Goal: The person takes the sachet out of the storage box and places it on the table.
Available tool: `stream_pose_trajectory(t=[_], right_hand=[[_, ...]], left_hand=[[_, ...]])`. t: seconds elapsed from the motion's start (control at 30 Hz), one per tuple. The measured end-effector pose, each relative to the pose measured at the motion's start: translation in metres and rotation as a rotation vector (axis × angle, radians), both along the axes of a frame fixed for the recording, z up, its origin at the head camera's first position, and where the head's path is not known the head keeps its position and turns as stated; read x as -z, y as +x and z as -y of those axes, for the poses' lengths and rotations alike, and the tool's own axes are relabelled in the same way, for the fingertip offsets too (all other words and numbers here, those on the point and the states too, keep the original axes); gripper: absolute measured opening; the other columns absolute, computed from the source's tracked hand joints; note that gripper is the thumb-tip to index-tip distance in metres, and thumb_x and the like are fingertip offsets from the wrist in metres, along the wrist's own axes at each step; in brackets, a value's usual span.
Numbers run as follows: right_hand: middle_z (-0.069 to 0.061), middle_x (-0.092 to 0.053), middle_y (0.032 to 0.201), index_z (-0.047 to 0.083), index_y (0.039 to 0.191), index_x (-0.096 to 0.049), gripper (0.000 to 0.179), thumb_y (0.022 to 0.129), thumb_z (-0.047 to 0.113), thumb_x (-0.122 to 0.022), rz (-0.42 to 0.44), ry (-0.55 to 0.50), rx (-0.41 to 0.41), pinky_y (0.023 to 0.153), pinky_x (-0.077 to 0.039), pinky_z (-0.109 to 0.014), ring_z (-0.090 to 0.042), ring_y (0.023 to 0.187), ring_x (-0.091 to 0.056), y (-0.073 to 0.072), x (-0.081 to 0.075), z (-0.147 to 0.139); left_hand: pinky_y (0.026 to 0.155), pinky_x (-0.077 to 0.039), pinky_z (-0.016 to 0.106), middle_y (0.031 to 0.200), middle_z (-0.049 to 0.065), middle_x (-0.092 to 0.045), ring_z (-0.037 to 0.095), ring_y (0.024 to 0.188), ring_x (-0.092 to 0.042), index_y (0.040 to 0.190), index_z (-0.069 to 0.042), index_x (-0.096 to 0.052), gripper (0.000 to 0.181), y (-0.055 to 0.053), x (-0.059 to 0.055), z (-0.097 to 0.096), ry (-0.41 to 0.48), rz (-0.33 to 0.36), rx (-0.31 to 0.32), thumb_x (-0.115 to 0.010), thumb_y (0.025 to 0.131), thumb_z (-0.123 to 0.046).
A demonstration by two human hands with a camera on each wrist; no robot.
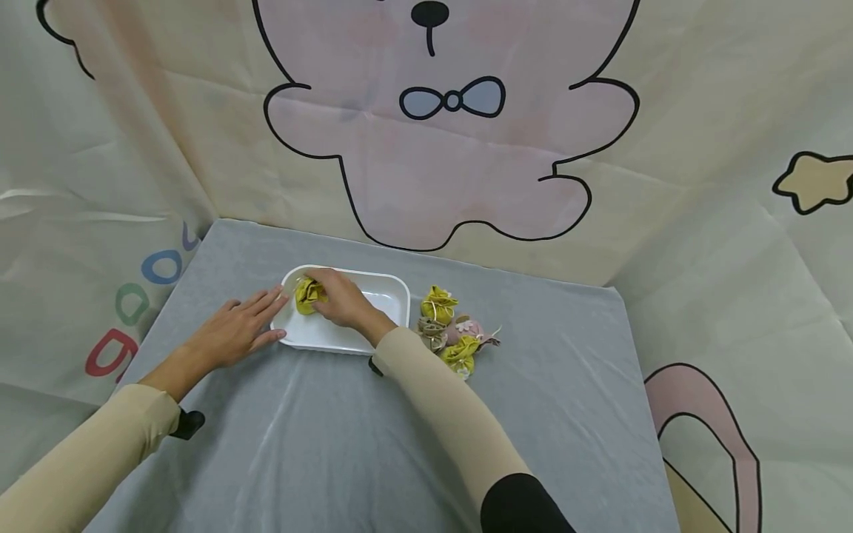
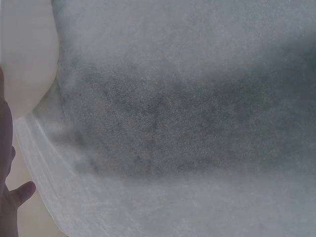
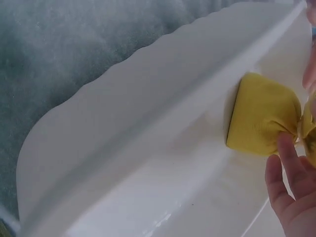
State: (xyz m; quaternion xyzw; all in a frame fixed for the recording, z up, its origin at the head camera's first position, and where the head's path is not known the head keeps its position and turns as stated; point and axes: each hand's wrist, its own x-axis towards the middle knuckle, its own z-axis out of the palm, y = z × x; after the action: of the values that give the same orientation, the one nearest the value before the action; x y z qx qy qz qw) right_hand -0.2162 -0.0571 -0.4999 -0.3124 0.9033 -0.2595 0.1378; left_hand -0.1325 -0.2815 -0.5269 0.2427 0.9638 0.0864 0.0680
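Observation:
A small yellow drawstring pouch [image 1: 306, 296] sits at the left end of a white tray [image 1: 393, 296]. My right hand [image 1: 343, 297] reaches over the tray and holds this pouch. In the right wrist view, the fingers [image 3: 289, 165] are at the gathered neck of the pouch [image 3: 262, 116], whose wide base rests in the tray. My left hand [image 1: 241, 327] lies with straight fingers against the tray's left rim. The left wrist view catches only the edge of that hand [image 2: 9, 197] and a corner of the tray [image 2: 27, 49].
Just right of the tray lies a cluster of pouches: yellow ones [image 1: 461, 355], a pink one [image 1: 466, 329] and a greyish-brown one [image 1: 432, 333]. A grey cloth [image 1: 566, 414] covers the table. Printed curtains [image 1: 466, 185] hang behind and at both sides.

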Motion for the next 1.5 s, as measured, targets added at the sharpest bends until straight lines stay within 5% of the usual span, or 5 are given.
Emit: stream_pose_trajectory(t=[0.4,0.67,1.5], right_hand=[[-0.006,-0.057,0.135,0.017,0.139,-0.057,0.043,0.097,0.009,-0.063,-0.094,0.058,-0.03,0.106,-0.042,-0.031,-0.017,0.125,-0.053,0.0038,0.0029,0.0012],[-0.005,-0.063,0.124,0.012,0.133,-0.063,0.037,0.096,0.006,-0.062,-0.098,0.0,-0.004,0.098,-0.044,-0.025,-0.013,0.112,-0.057,0.0031,0.0069,0.0024],[-0.002,-0.071,0.112,0.009,0.114,-0.075,0.022,0.095,0.007,-0.064,-0.098,-0.11,0.066,0.094,-0.045,-0.021,-0.012,0.107,-0.062,0.0019,0.0081,-0.0008]], left_hand=[[0.102,-0.035,0.068,0.161,0.02,-0.027,0.042,0.143,-0.032,0.155,-0.004,-0.032,0.075,0.001,0.0002,-0.0008,-0.004,0.013,-0.019,-0.054,0.1,-0.049],[0.102,-0.034,0.068,0.161,0.021,-0.026,0.043,0.143,-0.032,0.156,-0.004,-0.03,0.074,0.0019,0.0002,-0.0004,-0.01,0.028,-0.019,-0.052,0.101,-0.049],[0.102,-0.034,0.069,0.161,0.021,-0.025,0.044,0.143,-0.032,0.156,-0.003,-0.03,0.073,-0.0001,0.0015,0.0006,-0.017,0.022,-0.011,-0.051,0.102,-0.049]])
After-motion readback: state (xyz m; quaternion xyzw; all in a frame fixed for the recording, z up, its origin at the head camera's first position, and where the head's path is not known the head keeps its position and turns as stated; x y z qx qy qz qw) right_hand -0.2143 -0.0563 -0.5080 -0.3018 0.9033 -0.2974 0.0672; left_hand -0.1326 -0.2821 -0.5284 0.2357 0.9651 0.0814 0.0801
